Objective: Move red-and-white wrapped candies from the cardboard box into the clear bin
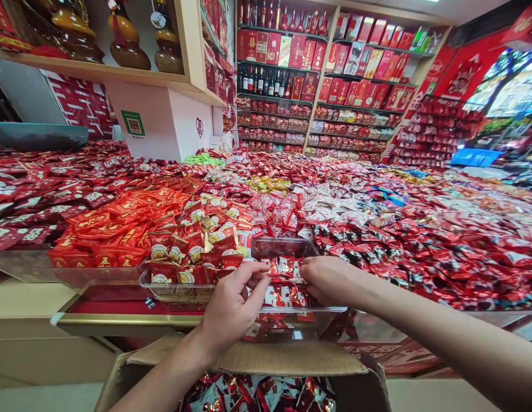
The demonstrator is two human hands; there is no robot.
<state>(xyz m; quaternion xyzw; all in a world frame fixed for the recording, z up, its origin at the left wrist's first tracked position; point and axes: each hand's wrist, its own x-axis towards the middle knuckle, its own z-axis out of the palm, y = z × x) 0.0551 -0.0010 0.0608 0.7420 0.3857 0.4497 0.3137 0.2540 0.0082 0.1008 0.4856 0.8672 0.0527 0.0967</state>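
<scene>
"Box (287, 360) nearest us at six o'clock, flap up, spare packets (261, 395) inside. How are the hands?"

"Left hand (236, 298) at seven: half curled, thumb and forefinger slightly apart, over the near left side of the bin (330, 309). Right hand (328, 280) towards five: folded at the bin's right side, fingertips hidden. I can't tell whether either grips anything."

"And the packets (287, 296)?"

"In that clear bin, between five and six, in rough rows between the hands."

"What could go wrong?"

"On the left, a packet nudged over the side could mix with the durian packets (197, 249) at eight. In front, a loose pinch could let one slip over the rim towards the box. On the right, a wrist catching the rim could jolt the bin and spoil the rows."

"The surface?"

"Gold-edged table (128, 321) showing at seven; orange packets (115, 220) heaped at nine, a dark-red heap (424, 246) at three."

"And the room?"

"A shop, by its look: gourd jars (128, 43) between ten and eleven, a white pillar (149, 123) with a code sign at ten, shelves (330, 57) of bottles and red cartons around twelve to one, a blue crate (476, 157) before three, daylight beyond."
</scene>
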